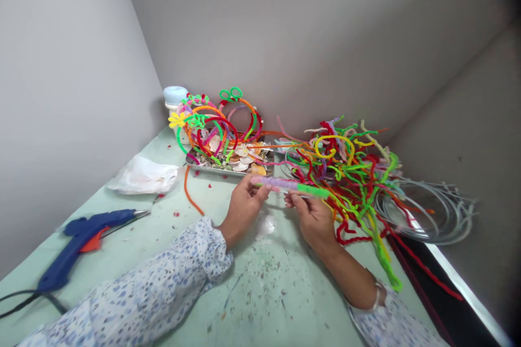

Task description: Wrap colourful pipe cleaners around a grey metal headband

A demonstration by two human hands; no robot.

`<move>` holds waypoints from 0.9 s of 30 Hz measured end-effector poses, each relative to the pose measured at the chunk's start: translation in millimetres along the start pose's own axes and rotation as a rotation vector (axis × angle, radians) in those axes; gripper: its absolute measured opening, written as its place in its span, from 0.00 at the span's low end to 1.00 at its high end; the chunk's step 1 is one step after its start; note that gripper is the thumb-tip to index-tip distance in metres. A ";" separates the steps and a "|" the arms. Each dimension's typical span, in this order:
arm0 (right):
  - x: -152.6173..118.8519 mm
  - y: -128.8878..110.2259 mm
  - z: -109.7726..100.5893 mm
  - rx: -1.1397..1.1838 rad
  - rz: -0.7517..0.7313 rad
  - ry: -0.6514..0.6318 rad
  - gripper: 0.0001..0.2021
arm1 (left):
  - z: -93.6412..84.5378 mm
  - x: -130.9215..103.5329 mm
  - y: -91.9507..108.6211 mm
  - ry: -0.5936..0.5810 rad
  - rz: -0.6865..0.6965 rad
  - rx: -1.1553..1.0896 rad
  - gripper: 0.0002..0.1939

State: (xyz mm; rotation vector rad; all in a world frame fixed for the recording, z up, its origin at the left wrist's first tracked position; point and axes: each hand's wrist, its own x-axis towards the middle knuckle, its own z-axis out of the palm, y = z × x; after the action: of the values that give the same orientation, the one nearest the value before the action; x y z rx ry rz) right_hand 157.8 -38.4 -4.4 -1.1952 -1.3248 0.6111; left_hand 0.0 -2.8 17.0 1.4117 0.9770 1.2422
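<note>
One desk (pixel 260 293) lies beneath my left hand (pixel 244 204), pinching the lilac end, and my right hand (pixel 318 225), curled with hold unclear at the green stretch, of a raised fuzzy strip (pixel 291 185) I'd keep level and gently taut.

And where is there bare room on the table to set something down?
Between the left sleeve and right forearm, the table is bare apart from specks; another patch lies between the glue gun and left sleeve. Crowded: the tray behind the held band, and the tangled fuzzy stems and grey hoops at right.
</note>
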 end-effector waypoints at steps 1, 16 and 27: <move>-0.6 -0.3 0.2 -0.027 -0.013 -0.003 0.07 | -0.8 -0.2 -0.7 0.002 -0.016 0.011 0.14; -1.9 1.0 3.7 0.003 0.177 -0.166 0.13 | -1.2 -5.7 -0.9 -0.050 0.047 0.116 0.12; -1.0 -4.3 3.6 0.012 0.177 -0.124 0.11 | -2.5 -8.2 1.8 -0.089 -0.003 0.227 0.15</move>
State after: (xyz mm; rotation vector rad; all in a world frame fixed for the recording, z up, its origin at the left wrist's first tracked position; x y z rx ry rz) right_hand 153.1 -39.7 -1.5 -1.2907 -1.3250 0.8309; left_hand -3.8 -10.7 17.1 1.6258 1.0836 1.0828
